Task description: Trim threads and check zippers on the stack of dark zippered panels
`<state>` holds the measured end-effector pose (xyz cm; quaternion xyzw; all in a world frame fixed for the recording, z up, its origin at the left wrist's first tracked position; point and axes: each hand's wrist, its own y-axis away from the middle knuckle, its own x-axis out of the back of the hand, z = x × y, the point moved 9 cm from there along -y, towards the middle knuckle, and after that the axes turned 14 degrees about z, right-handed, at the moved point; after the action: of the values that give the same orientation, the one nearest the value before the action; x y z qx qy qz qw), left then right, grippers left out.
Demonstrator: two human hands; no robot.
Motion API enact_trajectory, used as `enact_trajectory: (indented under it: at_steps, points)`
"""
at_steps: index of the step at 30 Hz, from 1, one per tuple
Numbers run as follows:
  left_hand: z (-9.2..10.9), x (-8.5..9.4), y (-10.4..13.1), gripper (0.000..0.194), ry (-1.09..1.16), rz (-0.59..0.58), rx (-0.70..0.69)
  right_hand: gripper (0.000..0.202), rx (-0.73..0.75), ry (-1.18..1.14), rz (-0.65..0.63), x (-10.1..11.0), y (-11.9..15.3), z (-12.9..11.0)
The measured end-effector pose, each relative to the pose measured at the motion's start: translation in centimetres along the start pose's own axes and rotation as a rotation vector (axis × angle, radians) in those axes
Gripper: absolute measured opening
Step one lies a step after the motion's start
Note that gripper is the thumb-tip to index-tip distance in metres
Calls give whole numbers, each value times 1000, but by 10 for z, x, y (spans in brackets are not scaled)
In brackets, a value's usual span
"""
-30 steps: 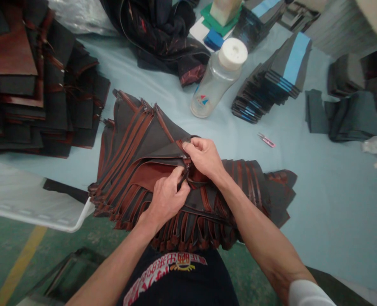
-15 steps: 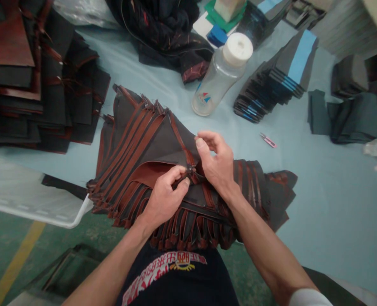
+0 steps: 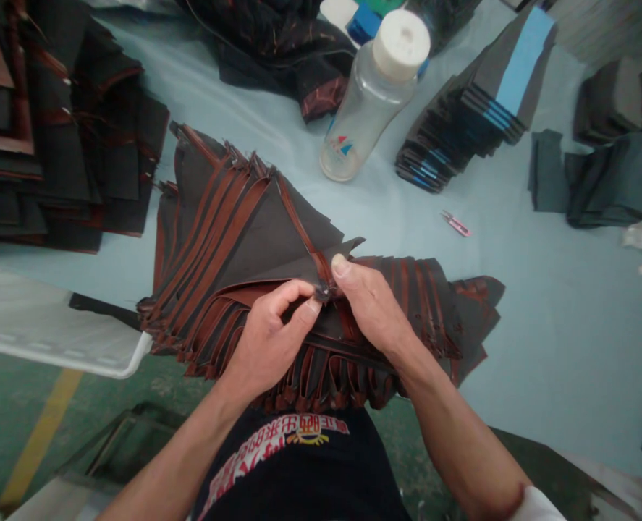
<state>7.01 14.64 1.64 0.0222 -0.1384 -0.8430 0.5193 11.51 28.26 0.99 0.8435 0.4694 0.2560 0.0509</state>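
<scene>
Many dark, brown-edged pieces (image 3: 291, 253) lay bunched at the near edge of the bench (image 3: 559, 318). Your left hand (image 3: 269, 334) pinched them mid-bunch between thumb and forefinger; your right hand (image 3: 373, 302) touched them just beside it, its grip too hidden to tell. Beyond them stood a clear bottle (image 3: 372, 101).

Panels (image 3: 277, 239): matt grey cloth; brown strips (image 3: 301, 226): glossier. Bottle (image 3: 362, 108): clear, glossy plastic; cap (image 3: 402, 45): white plastic. Tabletop (image 3: 543, 311): smooth.
</scene>
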Motion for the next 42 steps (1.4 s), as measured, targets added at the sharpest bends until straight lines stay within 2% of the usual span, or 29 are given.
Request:
enact_trajectory:
  at_steps: [4, 7, 13, 22, 27, 30, 33, 35, 38, 42]
  points:
    - [-1, -3, 0, 17, 3, -11, 1, 49, -222, -257, -64, -14, -1, 9]
    - [-10, -2, 1, 13, 58, -24, 70, 48, -307, -302, -112, -22, -2, 12]
    - [-24, -3, 6, 17, 276, -51, 223, 44, -254, -296, -102, -24, -3, 7]
    - [-34, -6, 6, 21, 304, 7, 300, 41, -238, -293, -93, -26, -3, 10]
    - [-45, -10, 10, 16, 400, 52, 435, 40, -223, -297, -76, -26, -1, 10]
    - [-46, -11, 11, 16, 412, 68, 468, 40, -215, -302, -76, -26, -1, 11]
    - [-41, -12, 6, 20, 312, 5, 404, 41, -200, -302, -87, -26, -2, 13]
    - [-34, -9, 0, 22, 128, -19, 259, 44, -197, -301, -100, -27, -4, 15]
    - [-26, -1, -8, 22, -41, 39, 80, 50, -147, -273, -101, -25, -6, 15]
    - [-31, -1, -10, 26, 78, 45, 124, 57, 42, -158, -60, -13, -7, 4]
